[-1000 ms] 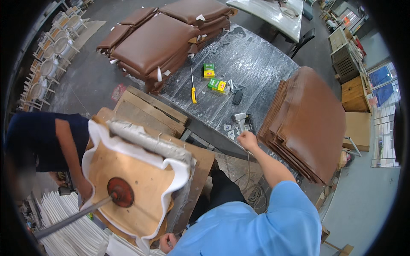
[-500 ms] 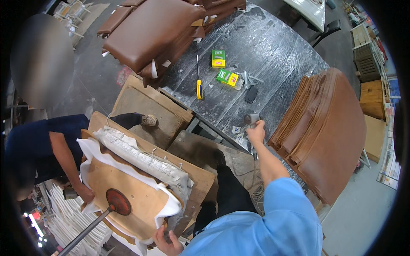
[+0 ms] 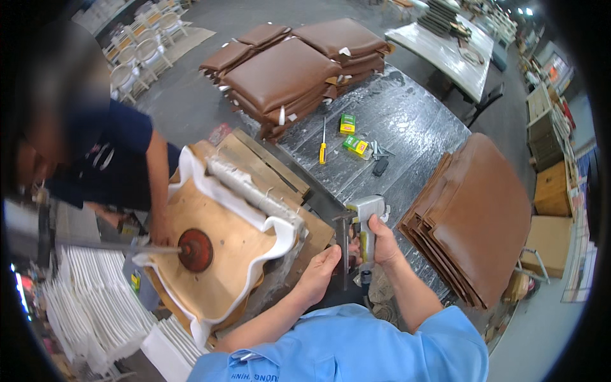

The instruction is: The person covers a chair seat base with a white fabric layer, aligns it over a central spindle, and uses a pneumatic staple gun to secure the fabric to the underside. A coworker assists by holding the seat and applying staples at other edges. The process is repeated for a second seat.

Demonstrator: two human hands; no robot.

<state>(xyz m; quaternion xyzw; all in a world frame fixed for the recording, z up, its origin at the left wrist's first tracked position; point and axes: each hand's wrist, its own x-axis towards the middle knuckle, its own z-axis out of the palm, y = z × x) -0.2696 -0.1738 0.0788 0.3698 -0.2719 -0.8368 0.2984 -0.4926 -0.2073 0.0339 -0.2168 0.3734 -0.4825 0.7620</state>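
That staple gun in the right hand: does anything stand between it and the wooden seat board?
Nothing visible does. The staple gun sits in the right hand, the left hand touching its magazine, and the seat board lies just left.

Brown cushions sit stacked at the counter's far end. A yellow-handled screwdriver lies beside two green boxes, with a dark clip close by. Brown leather sheets pile up at the right. On the left, a person in a dark shirt leans in by white chairs.
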